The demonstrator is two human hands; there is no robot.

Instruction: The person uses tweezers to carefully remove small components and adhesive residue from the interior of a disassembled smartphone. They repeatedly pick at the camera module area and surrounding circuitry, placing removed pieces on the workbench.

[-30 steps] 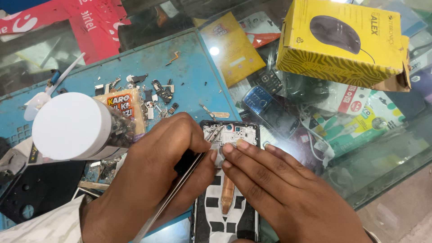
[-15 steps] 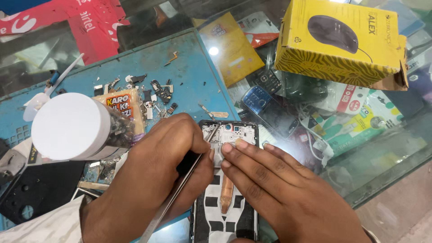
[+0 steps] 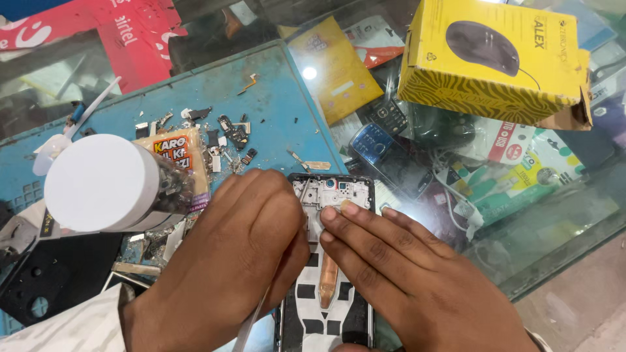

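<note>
1. Far to the left of my fingers stands a white round container (image 3: 101, 184), with an orange packet (image 3: 179, 153) just behind it on the blue mat (image 3: 274, 104).
2. My left hand (image 3: 238, 261) is curled, its fingers pressed together and pinching a thin metal tool (image 3: 246, 329); the tip is hidden under my hand.
3. Directly under my fingers lies the opened phone (image 3: 332, 261), back cover off, flat on the table.
4. My right hand (image 3: 411, 280) rests on the phone, fingers (image 3: 355, 225) straight and close together, the tips pressing on its upper part.
5. Far behind my right fingers, a yellow box (image 3: 489, 58) stands on the glass table (image 3: 554, 221).
</note>
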